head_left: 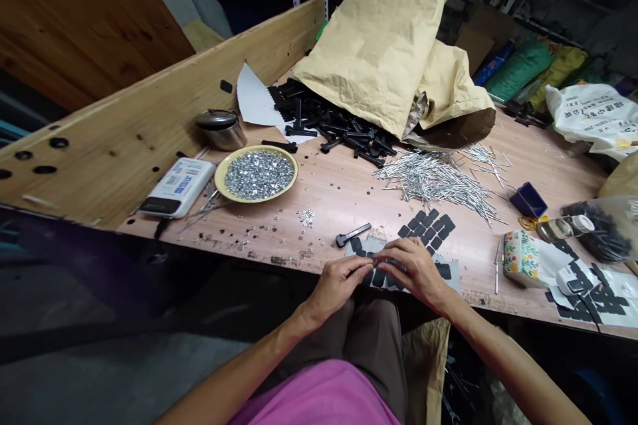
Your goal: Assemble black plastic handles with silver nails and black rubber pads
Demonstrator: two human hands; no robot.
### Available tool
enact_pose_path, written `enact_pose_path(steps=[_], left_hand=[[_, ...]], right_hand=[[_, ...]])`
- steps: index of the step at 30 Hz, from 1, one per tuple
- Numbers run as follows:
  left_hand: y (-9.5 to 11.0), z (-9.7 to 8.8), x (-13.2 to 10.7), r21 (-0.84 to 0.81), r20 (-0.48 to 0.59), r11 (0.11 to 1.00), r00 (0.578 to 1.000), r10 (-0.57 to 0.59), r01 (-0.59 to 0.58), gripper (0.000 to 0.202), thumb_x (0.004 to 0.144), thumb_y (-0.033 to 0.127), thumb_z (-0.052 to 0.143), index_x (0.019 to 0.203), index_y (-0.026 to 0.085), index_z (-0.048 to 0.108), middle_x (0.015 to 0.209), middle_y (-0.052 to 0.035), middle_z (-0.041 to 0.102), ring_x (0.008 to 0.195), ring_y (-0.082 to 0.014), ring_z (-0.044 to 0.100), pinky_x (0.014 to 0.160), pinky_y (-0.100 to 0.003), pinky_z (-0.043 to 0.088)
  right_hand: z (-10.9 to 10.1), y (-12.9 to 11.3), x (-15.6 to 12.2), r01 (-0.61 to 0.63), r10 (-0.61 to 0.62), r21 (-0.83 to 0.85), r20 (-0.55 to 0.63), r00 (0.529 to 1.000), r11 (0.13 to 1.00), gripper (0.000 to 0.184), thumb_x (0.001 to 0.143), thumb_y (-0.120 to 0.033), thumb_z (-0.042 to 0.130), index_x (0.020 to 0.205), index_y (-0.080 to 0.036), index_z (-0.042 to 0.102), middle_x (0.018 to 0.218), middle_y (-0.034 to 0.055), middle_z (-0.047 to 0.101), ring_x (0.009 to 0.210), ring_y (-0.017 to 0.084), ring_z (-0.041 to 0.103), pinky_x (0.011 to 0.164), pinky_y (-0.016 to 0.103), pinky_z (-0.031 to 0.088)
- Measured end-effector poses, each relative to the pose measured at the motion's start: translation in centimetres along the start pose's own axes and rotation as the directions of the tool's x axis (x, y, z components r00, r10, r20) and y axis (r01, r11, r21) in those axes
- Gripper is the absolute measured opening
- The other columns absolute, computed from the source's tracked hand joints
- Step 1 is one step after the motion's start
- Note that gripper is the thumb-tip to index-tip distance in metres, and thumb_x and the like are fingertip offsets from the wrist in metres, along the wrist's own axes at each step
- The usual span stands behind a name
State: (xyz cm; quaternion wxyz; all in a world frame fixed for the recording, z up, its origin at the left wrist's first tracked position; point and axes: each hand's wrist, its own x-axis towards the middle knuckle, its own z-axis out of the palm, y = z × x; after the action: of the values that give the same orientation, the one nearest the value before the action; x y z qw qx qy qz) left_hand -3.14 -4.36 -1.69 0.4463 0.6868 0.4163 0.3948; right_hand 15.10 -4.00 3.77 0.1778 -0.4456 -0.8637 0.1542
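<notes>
At the table's front edge my left hand (336, 287) and my right hand (415, 273) meet, fingertips pinched together. Whatever they hold is small and hidden by the fingers. Beneath them lies a grey sheet (452, 273) bearing rounded black pads (443, 271). More black pads (427, 229) sit in rows just beyond my right hand. A black plastic part with a wide head and long stem (353, 234) rests beyond my left hand. Loose small metal washers (306, 217) are scattered further left, near a yellow bowl (219, 179) filled with metal washers (259, 174).
Thin metal rods (438, 179) lie heaped behind the pads. Black plastic parts (343, 126) pile up beside a large paper bag (379, 46). A white power bank (178, 187) and metal cup (222, 129) stand left; a blue box (528, 200) and tissue pack (521, 255) stand right.
</notes>
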Motion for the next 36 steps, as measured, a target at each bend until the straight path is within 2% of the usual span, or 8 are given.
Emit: enact_pose_path(steps=[7, 10, 13, 20, 24, 27, 32, 36], left_hand=[[0.3, 0.6, -0.4, 0.054, -0.006, 0.992, 0.993, 0.116, -0.116, 0.029, 0.088, 0.029, 0.045, 0.082, 0.018, 0.071, 0.066, -0.0038, 0.067, 0.058, -0.0119, 0.059, 0.058, -0.020, 0.047], [0.7, 0.5, -0.1, 0.025, -0.011, 0.999, 0.999, 0.037, -0.036, 0.027, 0.086, 0.031, 0.047, 0.080, 0.018, 0.071, 0.064, -0.0026, 0.067, 0.057, -0.0118, 0.058, 0.056, -0.020, 0.046], [0.9, 0.3, 0.3, -0.009, -0.001, 0.996, 0.996, -0.088, 0.088, 0.026, 0.084, 0.033, 0.049, 0.077, 0.017, 0.069, 0.057, 0.0003, 0.063, 0.052, -0.0108, 0.055, 0.053, -0.019, 0.045], [0.9, 0.4, -0.2, 0.011, -0.027, 1.000, 1.000, 0.015, -0.014, 0.022, 0.083, 0.028, 0.050, 0.073, 0.018, 0.067, 0.066, -0.0022, 0.066, 0.059, -0.0119, 0.058, 0.061, -0.021, 0.046], [1.1, 0.2, 0.2, -0.060, 0.021, 0.994, 0.996, -0.088, 0.089, 0.024, 0.082, 0.031, 0.050, 0.071, 0.017, 0.066, 0.059, -0.0001, 0.062, 0.055, -0.0110, 0.055, 0.055, -0.019, 0.043], [1.2, 0.0, 0.5, -0.103, 0.053, 0.978, 0.982, -0.179, 0.184, 0.026, 0.081, 0.034, 0.050, 0.068, 0.016, 0.065, 0.050, 0.0029, 0.055, 0.048, -0.0096, 0.049, 0.049, -0.018, 0.040], [1.3, 0.3, 0.1, -0.054, -0.009, 0.996, 0.997, -0.078, 0.077, 0.022, 0.079, 0.029, 0.051, 0.069, 0.017, 0.066, 0.058, 0.0003, 0.062, 0.054, -0.0108, 0.054, 0.056, -0.019, 0.043], [1.3, 0.7, 0.0, -0.061, -0.031, 0.996, 0.998, -0.062, 0.060, 0.021, 0.079, 0.027, 0.051, 0.070, 0.017, 0.067, 0.065, -0.0021, 0.067, 0.059, -0.0124, 0.059, 0.060, -0.020, 0.045]], right_hand=[[0.9, -0.3, 0.2, 0.023, -0.024, -0.295, -0.001, 1.000, 0.955, 0.044, 0.096, -0.039, 0.033, 0.066, -0.019, 0.059, 0.064, 0.0038, 0.059, 0.066, 0.017, 0.051, 0.078, 0.036, 0.030], [0.2, -0.4, 0.3, -0.058, 0.047, -0.258, -0.048, 0.998, 0.964, 0.042, 0.094, -0.045, 0.034, 0.080, -0.018, 0.062, 0.076, 0.0062, 0.062, 0.074, 0.019, 0.054, 0.078, 0.036, 0.032], [-0.4, -0.1, 0.2, -0.024, 0.021, -0.119, -0.027, 0.999, 0.993, 0.035, 0.094, -0.043, 0.035, 0.101, -0.019, 0.060, 0.092, 0.0073, 0.063, 0.084, 0.017, 0.056, 0.075, 0.031, 0.034], [0.4, 0.0, 0.3, 0.026, -0.017, -0.194, 0.047, 0.999, 0.981, 0.040, 0.096, -0.038, 0.035, 0.071, -0.019, 0.060, 0.068, 0.0031, 0.060, 0.068, 0.016, 0.051, 0.078, 0.034, 0.031], [-0.2, -0.2, 0.5, -0.048, 0.050, -0.083, 0.025, 0.998, 0.995, 0.036, 0.095, -0.042, 0.035, 0.087, -0.018, 0.060, 0.078, 0.0044, 0.062, 0.071, 0.015, 0.054, 0.072, 0.030, 0.033], [-0.7, -0.1, 0.5, 0.018, -0.018, 0.000, 0.008, 1.000, 1.000, 0.030, 0.096, -0.039, 0.035, 0.099, -0.020, 0.058, 0.088, 0.0044, 0.064, 0.079, 0.014, 0.056, 0.075, 0.029, 0.033], [0.4, -0.1, 0.3, 0.054, -0.052, -0.218, 0.013, 0.999, 0.974, 0.040, 0.098, -0.034, 0.027, 0.079, -0.018, 0.059, 0.073, 0.0040, 0.063, 0.070, 0.015, 0.053, 0.086, 0.036, 0.029], [0.5, -0.2, 0.6, -0.032, 0.051, -0.206, 0.084, 0.995, 0.978, 0.049, 0.099, -0.031, 0.020, 0.070, -0.018, 0.058, 0.062, 0.0024, 0.057, 0.060, 0.014, 0.050, 0.076, 0.034, 0.034]])
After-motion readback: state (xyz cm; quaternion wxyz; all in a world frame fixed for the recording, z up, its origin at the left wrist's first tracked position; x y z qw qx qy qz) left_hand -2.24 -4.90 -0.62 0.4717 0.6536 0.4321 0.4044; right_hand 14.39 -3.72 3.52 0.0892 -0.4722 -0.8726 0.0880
